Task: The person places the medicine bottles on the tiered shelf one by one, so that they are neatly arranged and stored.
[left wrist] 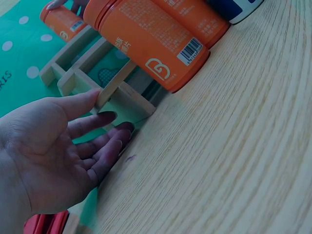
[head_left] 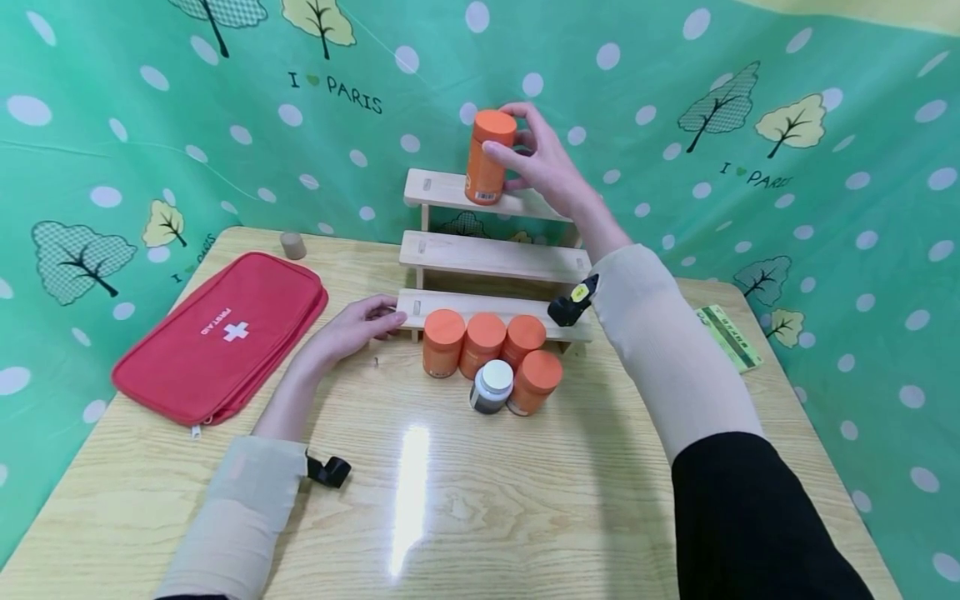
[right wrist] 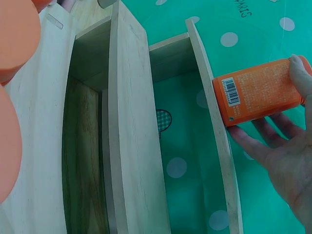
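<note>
My right hand (head_left: 543, 162) grips an orange bottle (head_left: 491, 158) with an orange lid, thumb on one side and fingers on the other. The bottle stands upright at the top step of a three-tier wooden rack (head_left: 495, 254); in the right wrist view the bottle's base (right wrist: 229, 105) meets the board's edge. At the left end of the lowest step, my left hand (head_left: 360, 325) pinches the board between thumb (left wrist: 83, 103) and index finger. Several more orange bottles (head_left: 442, 343) stand before the rack, with a white-capped bottle (head_left: 492, 386) among them.
A red first aid pouch (head_left: 225, 337) lies on the left of the wooden table (head_left: 480, 517). Behind it is a small grey cylinder (head_left: 293, 245). A green and yellow card or box (head_left: 729, 337) lies at the right. Green dotted cloth (head_left: 465, 67) hangs close behind the rack.
</note>
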A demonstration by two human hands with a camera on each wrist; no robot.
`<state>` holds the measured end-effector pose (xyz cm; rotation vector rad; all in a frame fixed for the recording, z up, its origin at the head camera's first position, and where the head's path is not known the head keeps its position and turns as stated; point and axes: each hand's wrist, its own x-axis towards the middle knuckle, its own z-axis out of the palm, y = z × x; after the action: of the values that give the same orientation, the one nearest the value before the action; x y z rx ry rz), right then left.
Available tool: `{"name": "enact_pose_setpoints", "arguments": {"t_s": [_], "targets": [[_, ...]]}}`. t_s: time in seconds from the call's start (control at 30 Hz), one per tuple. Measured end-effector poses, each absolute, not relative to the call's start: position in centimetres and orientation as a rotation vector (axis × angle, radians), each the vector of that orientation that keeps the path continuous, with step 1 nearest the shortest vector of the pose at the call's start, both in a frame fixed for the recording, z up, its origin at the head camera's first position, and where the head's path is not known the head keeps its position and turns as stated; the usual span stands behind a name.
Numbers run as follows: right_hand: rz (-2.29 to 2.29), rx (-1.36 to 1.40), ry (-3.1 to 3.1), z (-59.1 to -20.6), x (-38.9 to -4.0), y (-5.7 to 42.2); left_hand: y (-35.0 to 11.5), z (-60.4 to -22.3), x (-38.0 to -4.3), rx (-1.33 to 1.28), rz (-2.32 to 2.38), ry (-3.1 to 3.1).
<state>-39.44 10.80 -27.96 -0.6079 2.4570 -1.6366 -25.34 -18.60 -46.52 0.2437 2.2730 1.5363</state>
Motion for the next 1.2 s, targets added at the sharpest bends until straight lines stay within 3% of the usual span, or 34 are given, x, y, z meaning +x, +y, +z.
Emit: {"name": "enact_pose_setpoints", "arguments": {"t_s": [0.67,1.2], "targets": [[-1.702,-0.601,2.434,-28.7,-38.8,11.8,-18.7,-46.5,-25.5,0.25,1.53,2.276],[-1.972,-0.706,2.425,-31.9,-34.1,16.5,-18.6,-46.6,-25.5,0.254,1.541,2.276]]}}
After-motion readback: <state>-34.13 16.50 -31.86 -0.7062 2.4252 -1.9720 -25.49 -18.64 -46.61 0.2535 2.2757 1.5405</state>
